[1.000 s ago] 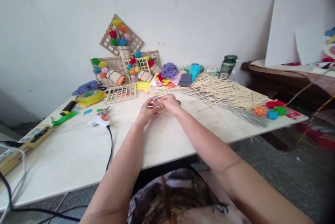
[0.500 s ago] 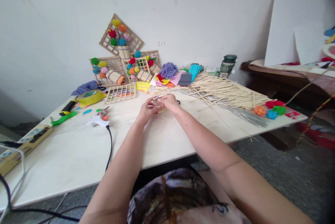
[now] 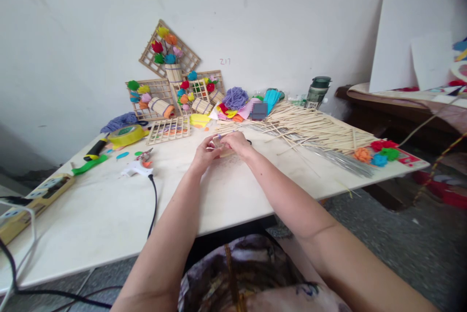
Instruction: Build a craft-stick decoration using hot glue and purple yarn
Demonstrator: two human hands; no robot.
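Note:
Over the middle of the table, my left hand point(image 3: 205, 153) curls its fingers around a small pale piece point(image 3: 218, 141) that looks like bundled wooden sticks. A bit of purple yarn point(image 3: 219, 136) shows at its top. From the other side my right hand point(image 3: 236, 143) pinches at the same piece, its fingertips close to the left ones. Fingers cover most of the piece, so its full shape is hidden. Just beyond the right hand, a black loop point(image 3: 249, 141) peeks out, perhaps a scissors handle.
A white glue gun point(image 3: 137, 169) with a black cord lies to the left, near yellow tape point(image 3: 126, 136) and a utility knife point(image 3: 95, 149). Stick lattices with felt flowers point(image 3: 149, 100) stand behind. Purple yarn balls point(image 3: 235, 98), loose sticks point(image 3: 317, 124) and wires point(image 3: 339, 160) spread rightward.
My right fingers have shifted slightly around the pale piece, and the purple yarn strand beside them shows less. Both hands stay in nearly the same place.

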